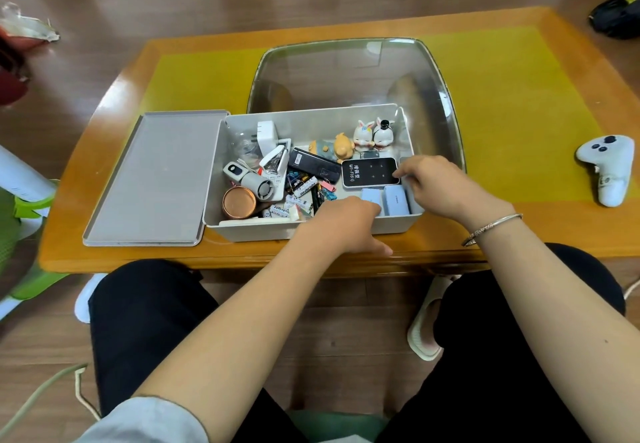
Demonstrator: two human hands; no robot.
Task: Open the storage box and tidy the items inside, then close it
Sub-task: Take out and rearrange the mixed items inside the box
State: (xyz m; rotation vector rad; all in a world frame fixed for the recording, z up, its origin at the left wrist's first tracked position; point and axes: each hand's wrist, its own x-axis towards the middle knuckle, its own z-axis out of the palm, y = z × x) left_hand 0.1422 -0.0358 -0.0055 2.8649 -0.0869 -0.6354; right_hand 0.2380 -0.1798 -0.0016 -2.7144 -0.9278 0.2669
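Storage box (311, 231) open, grey, cluttered, lid (152, 179) beside, both hands' grip unclear

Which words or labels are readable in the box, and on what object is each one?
"Wi-Fi6", beside Chinese characters too blurred to read: black-faced device.
"Heybright": white battery.
Lettering on the pale blue boxes: too small to read.
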